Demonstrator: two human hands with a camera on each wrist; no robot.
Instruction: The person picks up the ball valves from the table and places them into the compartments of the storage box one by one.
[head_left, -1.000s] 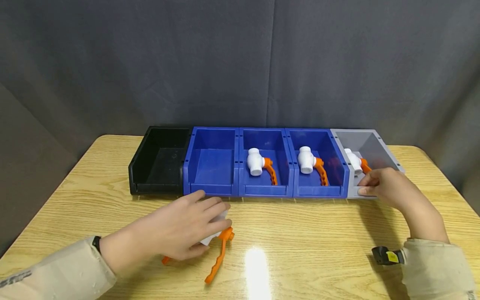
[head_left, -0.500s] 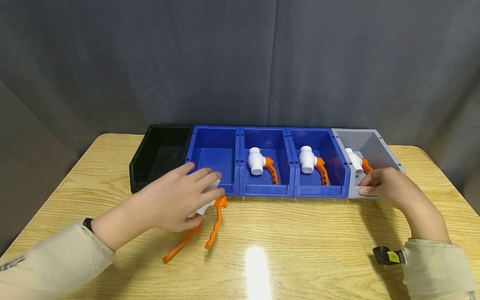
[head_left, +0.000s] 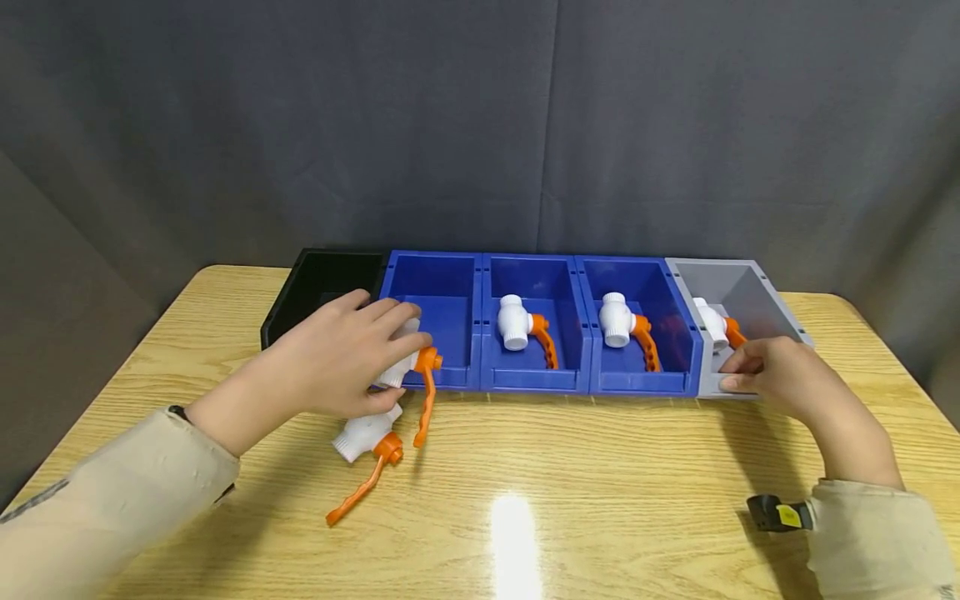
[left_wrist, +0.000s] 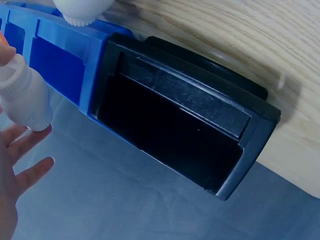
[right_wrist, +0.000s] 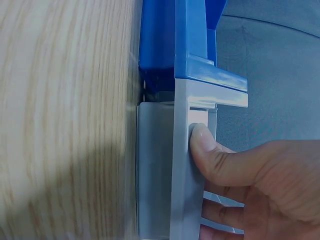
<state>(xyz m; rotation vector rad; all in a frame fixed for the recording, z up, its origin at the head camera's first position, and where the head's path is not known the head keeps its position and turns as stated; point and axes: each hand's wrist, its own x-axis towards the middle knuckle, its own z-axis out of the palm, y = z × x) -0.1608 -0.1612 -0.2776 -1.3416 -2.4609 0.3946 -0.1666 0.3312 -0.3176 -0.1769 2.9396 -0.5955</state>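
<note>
My left hand (head_left: 341,354) holds a white ball valve (head_left: 427,360) with an orange handle, in front of and above the leftmost blue bin (head_left: 471,358). In the left wrist view, the white valve body (left_wrist: 25,97) shows between thumb and fingers. A second ball valve (head_left: 366,435) lies on the table just below that hand, its handle pointing toward me. At the far right, my right hand (head_left: 791,379) pinches the front lip of the grey bin (head_left: 761,304). Its thumb (right_wrist: 204,140) presses the lip's outside, with the other fingers behind it. Another ball valve (head_left: 711,325) lies in the grey bin.
A black bin (head_left: 345,260) stands at the row's left end. The middle blue bin (head_left: 536,382) and right blue bin (head_left: 645,383) each hold one ball valve. A dark curtain (head_left: 480,125) hangs behind the wooden table (head_left: 600,500).
My left hand has lifted its ball valve off the table and carried it up and away toward the leftmost blue bin, uncovering the second valve. My right hand has stayed on the grey bin's lip.
</note>
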